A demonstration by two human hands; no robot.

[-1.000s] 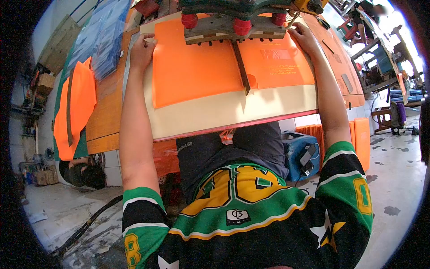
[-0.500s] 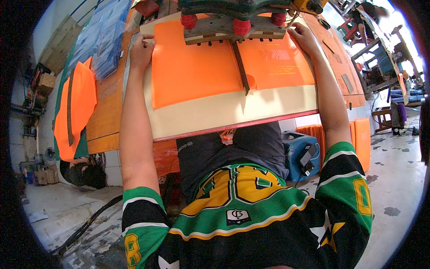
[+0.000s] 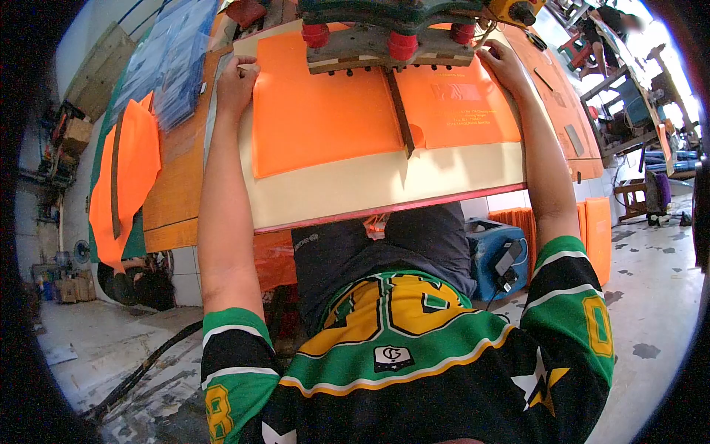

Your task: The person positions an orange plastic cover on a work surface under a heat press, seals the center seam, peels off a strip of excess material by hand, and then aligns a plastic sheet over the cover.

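Beneath the machine head lies a wide orange sheet (image 3: 325, 118) on a cream board (image 3: 318, 194) with a red edge. Fine gold print and a shiny rectangle mark the sheet's right half. A dark narrow strip (image 3: 398, 107) runs down its middle. My left hand (image 3: 238, 83) is closed beside the sheet's upper left edge; what its curled fingers hold is hidden. At the upper right edge is my right hand (image 3: 504, 68), its fingers bent together close to the machine, their grip unclear.
Overhead, the machine head (image 3: 392, 48) with red knobs covers the sheet's top edge. Plastic-wrapped stacks (image 3: 177, 66) and another orange piece (image 3: 126, 181) lie left. A blue box (image 3: 488, 255) stands below, right. A person (image 3: 603, 37) is in the far right background.
The machine head, board and sheet appear shifted very slightly in view. Both hands stay at the sheet's sides, nearly still.
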